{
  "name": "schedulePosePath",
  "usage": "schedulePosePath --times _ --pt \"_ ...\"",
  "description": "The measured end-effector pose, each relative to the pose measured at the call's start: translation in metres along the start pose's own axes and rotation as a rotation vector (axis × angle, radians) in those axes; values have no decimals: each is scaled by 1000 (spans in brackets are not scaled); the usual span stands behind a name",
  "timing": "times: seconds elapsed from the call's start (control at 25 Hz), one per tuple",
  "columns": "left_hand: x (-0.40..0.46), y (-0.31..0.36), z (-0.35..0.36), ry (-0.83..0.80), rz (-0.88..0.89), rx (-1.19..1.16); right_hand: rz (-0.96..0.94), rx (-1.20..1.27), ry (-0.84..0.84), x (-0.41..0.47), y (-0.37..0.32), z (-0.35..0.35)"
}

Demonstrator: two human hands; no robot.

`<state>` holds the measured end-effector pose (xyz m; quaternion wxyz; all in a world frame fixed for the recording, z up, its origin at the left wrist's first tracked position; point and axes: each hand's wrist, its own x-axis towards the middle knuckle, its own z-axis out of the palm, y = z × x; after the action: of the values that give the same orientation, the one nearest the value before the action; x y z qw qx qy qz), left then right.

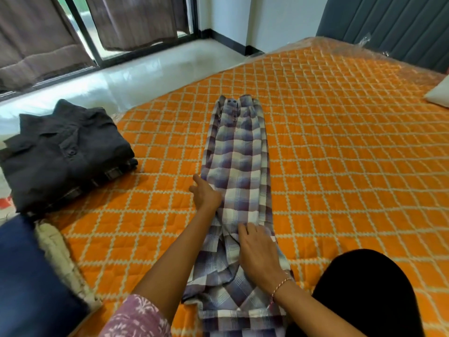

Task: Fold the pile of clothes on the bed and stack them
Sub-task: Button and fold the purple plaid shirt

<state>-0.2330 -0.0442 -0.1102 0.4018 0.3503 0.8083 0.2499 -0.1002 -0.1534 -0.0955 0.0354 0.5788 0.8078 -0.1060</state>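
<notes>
A purple-and-white checked shirt (239, 154) lies lengthwise on the orange quilted bed (340, 147), its sides folded in to a narrow strip and its collar at the far end. My left hand (205, 194) lies at the strip's left edge near the middle, fingers tucked against the cloth. On the folded sleeve nearer to me, my right hand (258, 254) rests flat with its fingers spread. A stack of folded dark shirts (63, 152) sits at the bed's left edge, a black shirt on top.
A white pillow (439, 93) lies at the right edge. A dark blue cloth (29, 276) and a cream quilt edge (60, 259) sit near left. The grey headboard (388, 27) stands far right; floor and curtained window are beyond the bed's left side.
</notes>
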Motion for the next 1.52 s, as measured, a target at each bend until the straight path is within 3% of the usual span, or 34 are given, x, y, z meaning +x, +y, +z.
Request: schedulePosePath --times 0.08,0.16,0.2,0.24,0.36,0.4,0.48,0.52,0.64,0.72,0.88,0.96,1.04,1.16,1.24,1.32,1.4,1.52 --pt "-7 -1 5 40 93 100 -9 156 -113 4 8 -6" --pt "-6 -15 15 170 333 461 0 225 -341 10 19 -15" --pt "-3 -25 20 185 480 617 19 219 -486 16 23 -20" --pt "0 -32 24 136 569 732 42 201 -514 24 24 -26" --pt "10 -48 27 -70 603 887 87 85 -143 56 24 -24" --pt "14 -53 27 -59 626 883 59 71 -104 64 23 -18" --pt "15 -58 22 -67 630 884 11 54 -192 74 23 -7" --pt "18 -54 19 -66 630 861 37 75 -185 81 28 -2" --pt "54 -17 7 -32 587 767 166 246 170 138 55 -11" --pt "100 26 4 4 524 529 270 399 294 204 78 -28" --pt "202 101 2 -131 154 -223 583 649 297 321 130 -45" --pt "232 122 4 -207 92 -321 693 1119 173 366 155 -41" --pt "254 130 10 -265 66 -399 648 1531 -47 401 172 -31" --pt "269 140 11 -454 38 -430 533 1585 -169 422 178 -27" --pt "275 142 11 -443 13 -388 495 1614 -202 429 176 -22" --pt "266 147 11 -335 34 -404 485 1594 -79 427 174 -24" --pt "251 154 4 -260 132 -465 376 1584 175 412 165 -39" --pt "222 159 -21 -376 345 -604 155 1538 399 363 149 -71"
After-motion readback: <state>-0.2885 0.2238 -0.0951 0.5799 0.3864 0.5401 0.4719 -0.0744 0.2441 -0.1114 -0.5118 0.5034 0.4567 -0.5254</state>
